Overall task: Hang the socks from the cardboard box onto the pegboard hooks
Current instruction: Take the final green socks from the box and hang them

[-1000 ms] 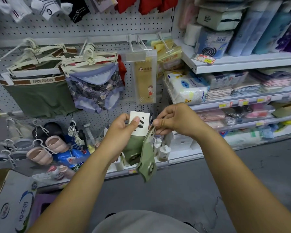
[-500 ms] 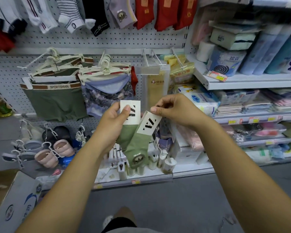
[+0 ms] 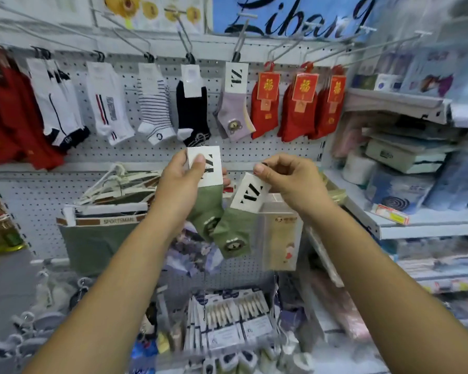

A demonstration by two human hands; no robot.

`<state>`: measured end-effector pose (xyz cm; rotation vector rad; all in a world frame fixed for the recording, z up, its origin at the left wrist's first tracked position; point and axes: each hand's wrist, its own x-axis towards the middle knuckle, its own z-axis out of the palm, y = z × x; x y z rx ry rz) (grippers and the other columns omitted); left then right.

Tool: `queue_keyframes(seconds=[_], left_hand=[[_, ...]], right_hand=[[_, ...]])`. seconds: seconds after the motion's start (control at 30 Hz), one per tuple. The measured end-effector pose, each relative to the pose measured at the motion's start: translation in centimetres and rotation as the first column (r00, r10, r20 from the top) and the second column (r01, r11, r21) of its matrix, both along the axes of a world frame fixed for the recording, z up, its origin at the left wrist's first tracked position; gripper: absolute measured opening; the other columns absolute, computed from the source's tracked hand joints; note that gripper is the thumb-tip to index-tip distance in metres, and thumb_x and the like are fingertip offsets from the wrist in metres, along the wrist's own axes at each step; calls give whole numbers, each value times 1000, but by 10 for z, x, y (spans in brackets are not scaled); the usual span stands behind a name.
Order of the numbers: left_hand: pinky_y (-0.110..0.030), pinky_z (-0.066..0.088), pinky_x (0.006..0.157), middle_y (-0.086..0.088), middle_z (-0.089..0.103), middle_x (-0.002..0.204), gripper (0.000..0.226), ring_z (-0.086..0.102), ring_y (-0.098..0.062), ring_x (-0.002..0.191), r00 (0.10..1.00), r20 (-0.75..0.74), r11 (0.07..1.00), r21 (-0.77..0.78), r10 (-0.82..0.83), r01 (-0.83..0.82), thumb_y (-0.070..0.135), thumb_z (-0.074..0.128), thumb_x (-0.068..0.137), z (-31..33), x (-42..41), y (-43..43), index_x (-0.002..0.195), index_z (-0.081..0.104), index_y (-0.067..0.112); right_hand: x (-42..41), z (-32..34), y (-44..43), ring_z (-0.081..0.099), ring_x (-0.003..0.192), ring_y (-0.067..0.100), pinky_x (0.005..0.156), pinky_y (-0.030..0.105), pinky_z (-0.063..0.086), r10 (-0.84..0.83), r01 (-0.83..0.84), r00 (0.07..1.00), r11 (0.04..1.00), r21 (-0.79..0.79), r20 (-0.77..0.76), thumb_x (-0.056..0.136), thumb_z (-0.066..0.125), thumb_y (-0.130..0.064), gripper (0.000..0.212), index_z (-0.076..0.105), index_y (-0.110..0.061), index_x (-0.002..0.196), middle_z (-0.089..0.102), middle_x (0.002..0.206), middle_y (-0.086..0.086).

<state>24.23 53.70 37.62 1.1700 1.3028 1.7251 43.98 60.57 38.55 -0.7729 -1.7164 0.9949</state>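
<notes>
Below the lilac sock (image 3: 234, 114) on the pegboard (image 3: 281, 151), one green sock pair (image 3: 209, 202) is gripped by its card in the left hand (image 3: 180, 184), a second green pair (image 3: 238, 225) pinched in the right hand (image 3: 291, 179). Neither is hung yet; the cardboard box is not seen.

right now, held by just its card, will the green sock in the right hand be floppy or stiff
Probably floppy: the green sock dangles slack below its white card, which the right hand pinches at the top. The card looks flat and stiff. Likely light: a fingertip pinch carries it.
</notes>
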Motion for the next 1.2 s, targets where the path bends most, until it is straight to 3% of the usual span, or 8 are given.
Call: queue_keyframes(seconds=[0.13,0.23,0.33,0.4,0.53,0.77,0.97,1.2], left_hand=[[-58,59,88,-11,79,100,18,77,-31,91,1000,-15,998,57,-26,27,27,47,108,34,-24,39,118,60,20],[-58,59,88,-8,79,100,15,77,-29,92,991,-131,998,63,-20,28,34,50,106,54,-46,69,105,65,34],[-37,62,83,-2,77,96,14,76,-13,84,956,-294,997,79,11,13,35,50,106,70,-63,93,102,63,36],[-47,62,83,-3,78,98,14,77,-21,82,943,-332,996,89,18,13,33,49,106,77,-71,105,111,62,33],[-54,62,80,-4,78,101,20,78,-27,82,937,-348,996,86,18,13,37,50,105,90,-79,124,119,61,27],[-40,63,71,-9,79,95,14,78,-29,77,978,-209,994,96,-30,51,28,46,108,106,-77,143,113,59,23],[-46,62,75,-7,80,94,16,78,-31,78,983,-181,995,89,-23,40,30,45,108,105,-76,150,116,59,24],[-37,62,66,-10,79,94,20,78,-32,75,984,-173,992,115,-36,57,27,44,108,102,-65,153,119,57,17]], right_hand=[[-27,32,36,66,63,7,58,21,53,-98,101,993,994,45,-65,93,69,-14,12,72,-4,87,73,72,2],[-46,57,61,64,64,6,59,22,54,-187,186,982,971,147,-11,96,65,-17,16,73,-8,85,73,75,2],[-59,78,85,61,64,4,60,23,52,-255,247,967,947,206,14,97,63,-24,20,71,-23,79,70,72,-8],[-67,89,101,56,57,0,53,21,46,-286,280,958,935,216,-7,99,62,-23,22,69,-25,79,66,69,-10],[-80,111,138,61,59,-4,54,16,48,-331,348,935,922,169,-125,98,63,-22,17,72,-19,85,69,75,-7],[-108,139,190,67,72,11,69,26,59,-314,357,876,932,55,-366,88,76,-24,17,70,-9,93,70,80,1],[-126,143,207,61,65,3,64,19,52,-273,313,866,949,29,-418,91,72,-24,14,74,-11,89,67,72,-7],[-116,132,204,71,88,19,86,41,60,-196,225,902,974,31,-385,99,61,-30,24,76,-12,97,76,94,3]])
